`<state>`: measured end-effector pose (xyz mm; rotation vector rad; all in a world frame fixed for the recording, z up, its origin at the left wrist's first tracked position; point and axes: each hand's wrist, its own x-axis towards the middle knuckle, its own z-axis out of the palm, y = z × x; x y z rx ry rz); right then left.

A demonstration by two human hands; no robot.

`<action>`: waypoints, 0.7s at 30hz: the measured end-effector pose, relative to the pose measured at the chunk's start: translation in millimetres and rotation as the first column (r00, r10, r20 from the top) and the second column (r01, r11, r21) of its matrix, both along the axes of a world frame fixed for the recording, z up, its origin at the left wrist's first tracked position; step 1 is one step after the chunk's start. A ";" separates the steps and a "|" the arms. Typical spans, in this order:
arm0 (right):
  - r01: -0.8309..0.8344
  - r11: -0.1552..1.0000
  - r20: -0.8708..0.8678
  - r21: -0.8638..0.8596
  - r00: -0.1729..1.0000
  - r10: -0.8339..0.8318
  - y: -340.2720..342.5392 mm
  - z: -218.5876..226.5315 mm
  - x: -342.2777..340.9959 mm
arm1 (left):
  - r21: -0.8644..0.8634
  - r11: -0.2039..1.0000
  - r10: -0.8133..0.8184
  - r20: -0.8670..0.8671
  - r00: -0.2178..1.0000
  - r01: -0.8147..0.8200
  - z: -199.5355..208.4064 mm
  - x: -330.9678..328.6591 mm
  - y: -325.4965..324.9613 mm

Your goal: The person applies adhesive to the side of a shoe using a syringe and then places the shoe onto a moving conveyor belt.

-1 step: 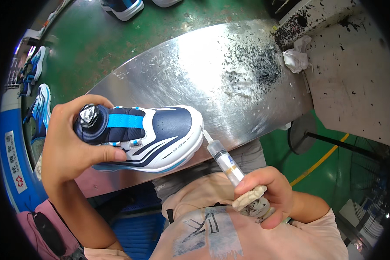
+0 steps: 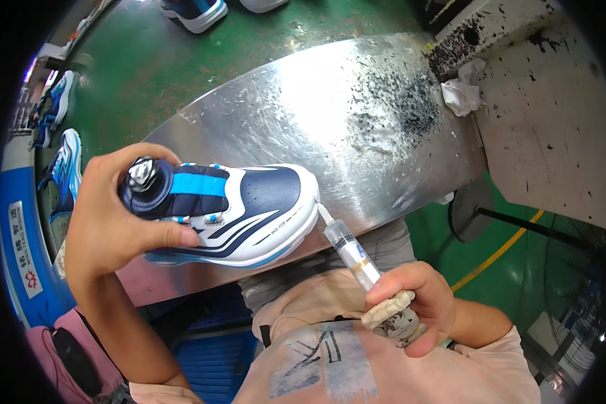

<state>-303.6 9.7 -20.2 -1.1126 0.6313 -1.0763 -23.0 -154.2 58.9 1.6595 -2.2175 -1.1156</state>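
Observation:
My left hand (image 2: 111,222) grips a navy and white sneaker (image 2: 266,192) from its heel end, thumb along the near side. A bright blue strip runs down its tongue, and a shiny faceted knob (image 2: 142,174) sits near the ankle end. The toe points right. In my right hand (image 2: 424,299) is a clear syringe (image 2: 355,258), its back end coated in a whitish crust and a grey lump. Its white nozzle (image 2: 324,213) reaches the edge of the sneaker's toe; whether it touches I cannot tell. My palm and the fingers behind the syringe are partly hidden.
Below the sneaker lies a scratched metal tabletop (image 2: 303,121), black-stained at its far right. Crumpled white paper (image 2: 461,97) sits by a spattered panel (image 2: 552,121). More sneakers stand at left (image 2: 66,168) and far (image 2: 195,15). A fan (image 2: 572,269) is at right.
The sneaker and both hands sit almost the same; the whole picture has shifted very slightly. Both grips are unchanged.

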 end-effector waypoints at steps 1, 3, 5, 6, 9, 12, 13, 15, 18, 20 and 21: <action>0.002 1.000 -0.022 -0.015 1.000 -0.003 0.2 0.4 -0.7 | 0.027 1.000 -0.013 0.026 1.000 0.012 -0.4 2.2 -5.7; 0.024 0.999 -0.057 -0.040 0.998 -0.026 0.6 1.9 -1.2 | 0.035 0.998 -0.051 0.036 0.998 0.050 -0.1 5.8 -14.2; 0.108 0.991 -0.116 0.076 0.988 -0.099 -1.2 11.6 -5.8 | 0.045 0.996 -0.073 0.044 0.996 0.071 2.1 10.0 -19.5; 0.194 0.968 -0.152 0.158 0.974 -0.170 -4.1 18.8 -9.4 | 0.046 0.996 -0.082 0.042 0.996 0.080 -0.4 12.9 -24.0; 0.485 0.874 -0.265 0.018 0.845 -0.464 -30.2 26.5 -7.7 | 0.061 0.975 0.217 -0.011 0.976 -0.216 -2.8 40.4 -17.0; 0.598 0.801 -0.256 -0.032 0.769 -0.585 -53.6 10.4 -8.7 | 0.012 0.920 0.388 -0.168 0.906 -0.391 -13.5 68.7 7.4; 0.580 0.812 -0.274 -0.058 0.773 -0.572 -57.9 3.2 -8.6 | -0.009 0.902 0.417 -0.246 0.875 -0.432 -20.7 67.7 14.0; 0.538 0.834 -0.254 -0.126 0.795 -0.551 -60.1 -12.7 -4.3 | 0.026 0.874 0.465 -0.333 0.820 -0.485 -25.4 65.0 23.5; 0.377 0.925 -0.167 -0.048 0.910 -0.380 -60.3 -14.1 23.0 | 0.254 0.771 0.618 -0.519 0.590 -0.584 -29.3 43.5 35.1; 0.280 0.952 -0.061 0.120 0.960 -0.275 -62.0 4.1 52.3 | 0.261 0.764 0.617 -0.563 0.551 -0.589 -24.7 33.9 40.2; 0.219 0.954 0.038 0.203 0.972 -0.232 -65.5 12.1 63.5 | 0.210 0.774 0.592 -0.572 0.567 -0.597 -21.9 30.1 42.5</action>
